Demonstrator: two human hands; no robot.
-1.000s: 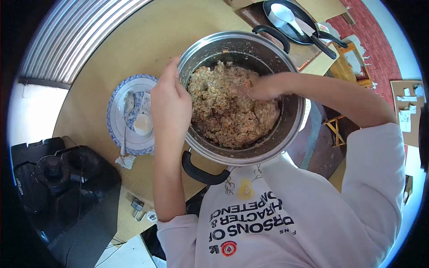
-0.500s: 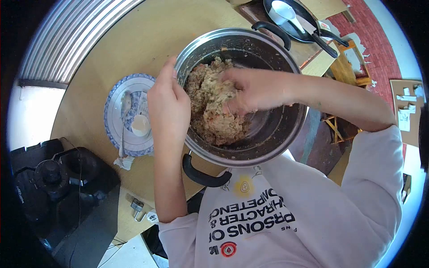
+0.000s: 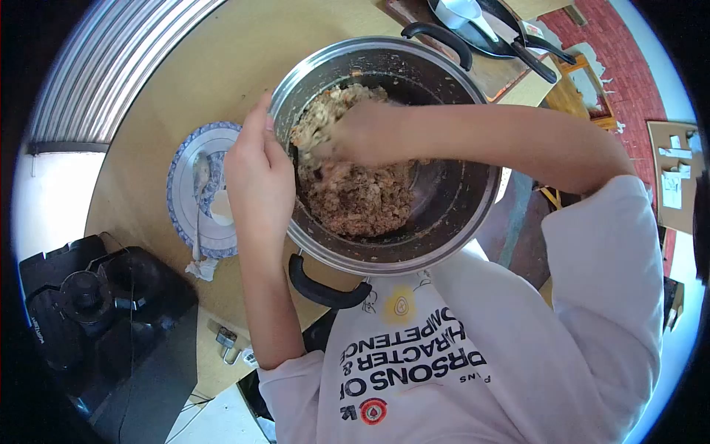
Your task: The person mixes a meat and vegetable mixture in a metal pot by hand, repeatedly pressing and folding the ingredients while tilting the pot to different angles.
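Observation:
A deep metal pot [image 3: 473, 200] with two black handles stands tilted at the table's edge against the shirt. Inside lies a coarse, pale-brown mixture [image 3: 362, 203] flecked with orange bits; it looks like seasoned minced meat. My left hand [image 3: 259, 174] is closed over the pot's left rim, with its fingers partly out of sight. My right hand [image 3: 366, 133] reaches into the pot and presses into the upper left of the mixture. Motion blur and the mixture hide its fingers.
Left of the pot, a blue-rimmed plate [image 3: 177, 177] bears a spoon [image 3: 200, 192] and a small white piece. A black gas stove [image 3: 111, 296] stands at lower left, near a padlock [image 3: 226, 340]. Beyond the pot lie a frying pan [image 3: 481, 41] and a white scoop [image 3: 458, 11].
My right hand has moved left and deeper into the mixture, shifting its lump toward the upper left. The pot and my left hand have slid slightly left in view.

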